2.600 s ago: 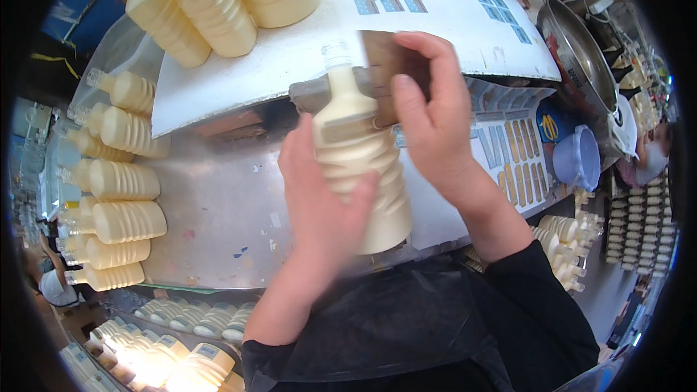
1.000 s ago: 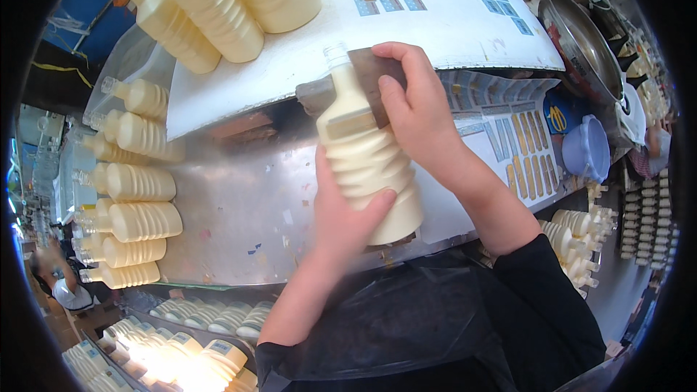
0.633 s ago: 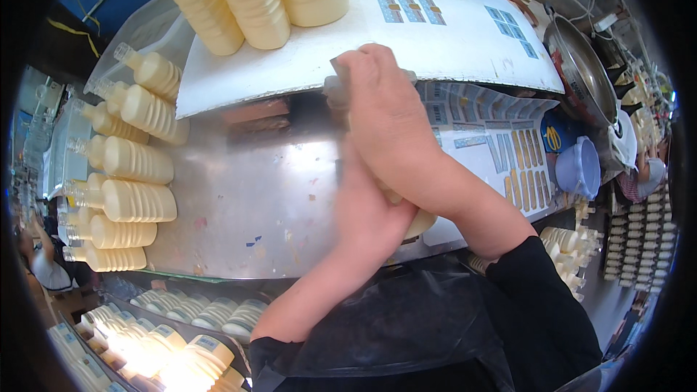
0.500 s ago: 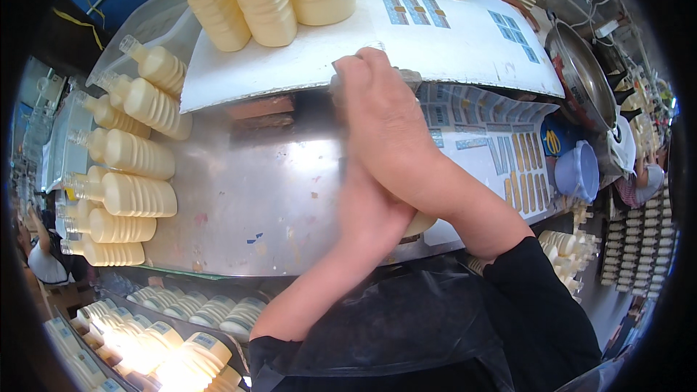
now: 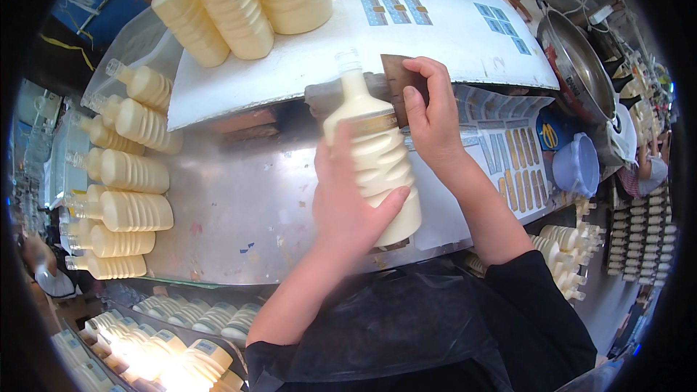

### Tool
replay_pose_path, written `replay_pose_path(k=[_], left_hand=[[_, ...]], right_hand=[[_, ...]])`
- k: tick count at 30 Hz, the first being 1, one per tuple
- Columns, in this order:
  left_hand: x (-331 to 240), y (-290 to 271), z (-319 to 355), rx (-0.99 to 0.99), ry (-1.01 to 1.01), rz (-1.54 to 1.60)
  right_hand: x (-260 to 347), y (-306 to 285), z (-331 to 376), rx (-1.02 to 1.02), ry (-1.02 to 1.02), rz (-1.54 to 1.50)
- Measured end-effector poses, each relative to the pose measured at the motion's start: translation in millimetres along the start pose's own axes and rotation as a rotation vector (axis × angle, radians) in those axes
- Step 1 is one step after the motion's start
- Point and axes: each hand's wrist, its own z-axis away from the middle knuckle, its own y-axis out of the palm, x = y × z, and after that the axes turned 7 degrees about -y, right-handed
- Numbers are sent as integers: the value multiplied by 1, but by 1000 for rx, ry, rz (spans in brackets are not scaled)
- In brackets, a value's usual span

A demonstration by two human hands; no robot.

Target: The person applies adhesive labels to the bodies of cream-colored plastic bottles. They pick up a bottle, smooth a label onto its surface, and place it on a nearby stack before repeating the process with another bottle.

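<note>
A cream ribbed bottle (image 5: 374, 152) with a clear threaded neck lies in front of me, its neck pointing away. It rests across a grey padded roll (image 5: 324, 96), and a gold band label runs around its shoulder. My left hand (image 5: 348, 199) grips the bottle's left side, thumb across its lower body; the fingers are smeared by motion. Between thumb and fingers my right hand (image 5: 434, 112) pinches a thin flat brown scraper (image 5: 396, 83), its edge next to the bottle's shoulder.
More cream bottles lie stacked on the left (image 5: 134, 167) and stand on the white board (image 5: 305, 58) at the back. Label sheets (image 5: 519, 152) cover the right side of the metal table (image 5: 225, 210). Beyond them are a purple bucket (image 5: 576, 167) and a large pan (image 5: 577, 65).
Both hands were stacked over the bottle's neck end, hiding much of it. Now they are apart: the left has slid down the bottle, the right has moved right, and the scraper shows.
</note>
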Motion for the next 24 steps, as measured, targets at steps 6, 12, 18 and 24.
replay_pose_path(k=[6,12,18,24], left_hand=[[6,2,1,-27,-7,41],[-2,1,3,-26,-23,73],[-23,2,6,-39,-131,-2],[-28,-11,-1,151,-186,49]], right_hand=[[-9,0,1,-61,-16,12],[32,0,-13,13,102,-106],[66,19,-31,163,22,47],[97,48,-41,430,70,164]])
